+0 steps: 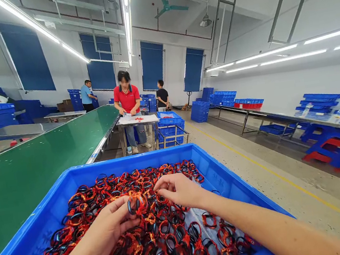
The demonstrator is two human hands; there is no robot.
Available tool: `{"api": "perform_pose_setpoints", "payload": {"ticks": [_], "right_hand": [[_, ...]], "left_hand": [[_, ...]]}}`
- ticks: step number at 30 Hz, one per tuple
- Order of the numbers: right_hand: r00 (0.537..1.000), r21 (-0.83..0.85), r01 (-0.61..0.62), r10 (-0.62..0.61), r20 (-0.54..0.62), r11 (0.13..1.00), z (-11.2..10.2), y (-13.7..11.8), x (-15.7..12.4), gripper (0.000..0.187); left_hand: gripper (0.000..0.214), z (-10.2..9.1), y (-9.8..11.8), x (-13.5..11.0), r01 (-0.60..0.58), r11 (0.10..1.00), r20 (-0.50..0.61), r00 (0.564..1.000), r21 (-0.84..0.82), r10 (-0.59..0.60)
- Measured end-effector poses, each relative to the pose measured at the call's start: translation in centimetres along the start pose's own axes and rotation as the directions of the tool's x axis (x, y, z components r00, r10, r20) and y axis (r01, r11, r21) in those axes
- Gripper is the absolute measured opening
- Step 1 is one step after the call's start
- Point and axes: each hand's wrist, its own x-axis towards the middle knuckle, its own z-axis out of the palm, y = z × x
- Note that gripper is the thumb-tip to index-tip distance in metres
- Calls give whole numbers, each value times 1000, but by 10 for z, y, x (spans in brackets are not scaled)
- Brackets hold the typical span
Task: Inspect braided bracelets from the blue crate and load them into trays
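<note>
Head view looks down into a blue plastic crate [100, 171] heaped with tangled black-and-red rubber loops [162, 234], filling the lower centre of the frame. The left hand [108, 229] has a clenched grip on one loop [137, 204], just above the heap. The right hand [179, 190] is released, its fingers loosely curled over the loops nearby. Beyond the crate, a green conveyor tabletop [43, 170] runs along the left, and a co-worker [127, 99] stands at a small tabletop [148, 120] at upper centre.

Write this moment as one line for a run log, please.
Left hand: holding red-and-black loop | Right hand: over loop pile | Container: blue plastic crate
</note>
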Motion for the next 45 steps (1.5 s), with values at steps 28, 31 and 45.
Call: {"api": "perform_pose_setpoints", "payload": {"ticks": [28,31,45], "right_hand": [[946,707,-320,174,273,631,3,9,6,32],[927,785,-375,206,314,493,5,9,6,30],[918,850,-397,149,368,347,7,7,4,36]], "left_hand": [[28,1,4,-1,-4,996,-34,999,86,7],[29,2,3,-1,-11,997,-11,1000,81,12],[41,14,9,-11,-40,986,-18,999,163,44]]}}
